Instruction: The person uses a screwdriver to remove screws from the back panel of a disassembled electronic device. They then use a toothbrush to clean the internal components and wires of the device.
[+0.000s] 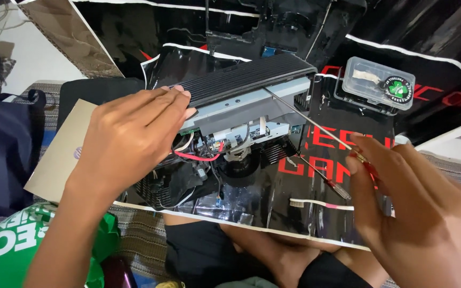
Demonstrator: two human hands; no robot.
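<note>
Two hands work over an opened device. Left hand [129, 141] lies flat, fingers extended, pressing the ribbed black casing [246, 80] of the dismantled unit [225, 138], gripping nothing. Right hand [417, 208] pinches the red handle of a long screwdriver [305, 120], whose shaft slants up to the grey edge of the casing. Exposed wiring and a red cable [201, 156] show beneath. A second screwdriver [321, 176] and a toothbrush [316, 202] lie on the glossy black sheet [273, 213]. A clear plastic box [377, 82] sits well apart, upper right.
</note>
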